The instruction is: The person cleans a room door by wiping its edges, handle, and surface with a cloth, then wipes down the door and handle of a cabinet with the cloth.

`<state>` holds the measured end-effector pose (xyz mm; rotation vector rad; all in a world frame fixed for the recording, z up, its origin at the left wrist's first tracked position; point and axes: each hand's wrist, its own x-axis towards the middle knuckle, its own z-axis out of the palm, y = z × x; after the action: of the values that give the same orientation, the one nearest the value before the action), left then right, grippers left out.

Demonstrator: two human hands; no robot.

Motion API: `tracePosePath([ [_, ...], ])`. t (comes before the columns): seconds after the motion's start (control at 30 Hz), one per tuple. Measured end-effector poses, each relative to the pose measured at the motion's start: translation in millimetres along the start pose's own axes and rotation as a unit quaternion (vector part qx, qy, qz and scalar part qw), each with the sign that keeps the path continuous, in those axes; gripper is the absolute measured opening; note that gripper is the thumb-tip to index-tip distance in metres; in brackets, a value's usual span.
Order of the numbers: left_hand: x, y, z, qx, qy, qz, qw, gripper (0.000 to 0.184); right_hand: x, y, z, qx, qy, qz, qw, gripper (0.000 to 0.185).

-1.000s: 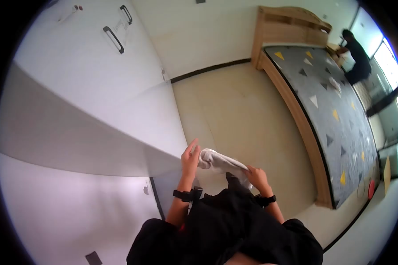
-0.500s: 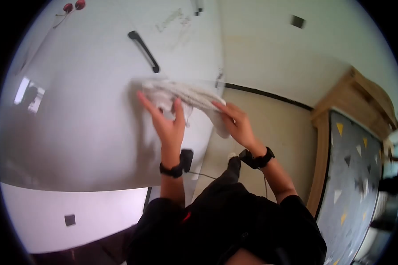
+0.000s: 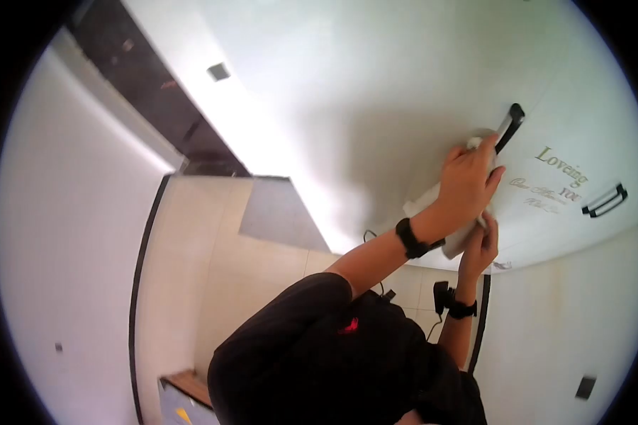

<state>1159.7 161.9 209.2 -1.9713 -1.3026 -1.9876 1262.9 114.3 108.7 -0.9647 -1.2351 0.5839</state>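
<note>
A white cloth (image 3: 458,242) is bunched against the white cabinet door (image 3: 383,85). My left hand (image 3: 469,183) presses on it, fingers curled over its upper part, just beside a black door handle (image 3: 512,127). Below it, my right hand (image 3: 483,244) grips the lower end of the cloth, its fingers closed near the door's edge. Both hands hide much of the cloth. Black bands with small devices are on both wrists.
Gold lettering (image 3: 561,166) and a second black handle (image 3: 605,201) are on the cabinet to the right. A dark doorway (image 3: 145,78) stands at the upper left. A bed corner (image 3: 186,398) shows at the bottom left. Thin cables hang near the wrists.
The view has swung round, and the bed's headboard and the other person are out of sight. My left hand, open at the cloth before, has closed on it beside the handle.
</note>
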Motion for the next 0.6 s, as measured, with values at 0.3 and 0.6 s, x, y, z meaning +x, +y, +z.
tracePosePath([
  [0.3,-10,34,-62,0.061,0.068,-0.102,0.991,0.025,-11,-28,-13,0.035,-0.043,-0.083,0.995,0.033],
  [0.6,-95,129,-167,0.113,0.063,-0.238,0.963,0.038,-78,-45,20,0.186,-0.265,-0.082,0.943,0.053],
])
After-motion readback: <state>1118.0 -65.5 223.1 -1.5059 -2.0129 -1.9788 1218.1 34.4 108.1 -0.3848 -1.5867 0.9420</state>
